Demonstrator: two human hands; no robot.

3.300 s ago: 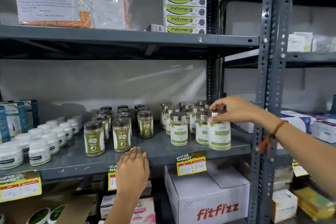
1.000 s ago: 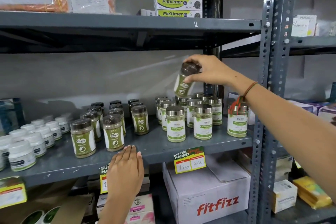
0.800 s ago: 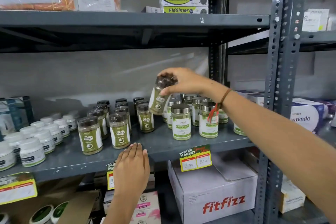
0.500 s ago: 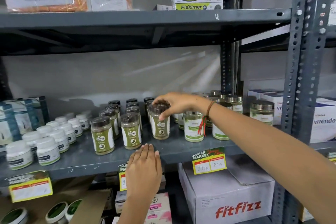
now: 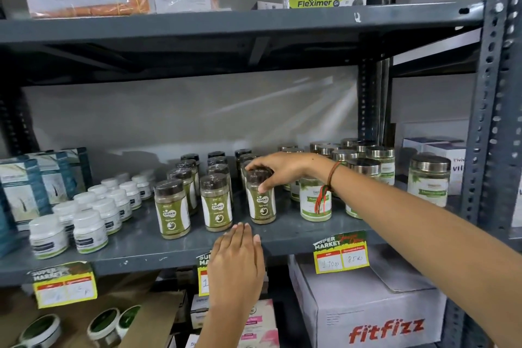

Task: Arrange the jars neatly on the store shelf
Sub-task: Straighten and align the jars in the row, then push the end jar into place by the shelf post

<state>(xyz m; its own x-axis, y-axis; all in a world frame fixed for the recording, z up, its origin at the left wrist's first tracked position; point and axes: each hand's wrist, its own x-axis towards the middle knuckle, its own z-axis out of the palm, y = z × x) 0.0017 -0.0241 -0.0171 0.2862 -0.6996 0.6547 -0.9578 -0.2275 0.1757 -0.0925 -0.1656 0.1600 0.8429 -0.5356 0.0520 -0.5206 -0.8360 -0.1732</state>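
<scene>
Our right hand (image 5: 278,169), just right of centre frame, is closed from above over the dark lid of a Gaska jar (image 5: 261,200), thumb on the near side and fingers (image 5: 251,167) curled over the far rim; the jar stands upright on the shelf (image 5: 288,230) as the third in a front row, to the right of two matching jars (image 5: 172,207). Our left hand (image 5: 236,265), lower centre, lies flat and holds nothing, fingertips over the shelf's front lip. To finish this step well, we judge the jar should be nudged until its base is level with its neighbours, with an equal gap and the label turned forward, and only then let go, lifting the fingers straight up so the lid is not dragged. The steel-lidded jars (image 5: 315,203) just to the right sit close to our wrist, so we should withdraw without brushing them. Against the picture from a second ago, the jar was up in the air, tilted, above the steel-lidded group at right of centre; now it is down among its own kind, while our left hand has kept its place at the shelf edge.
</scene>
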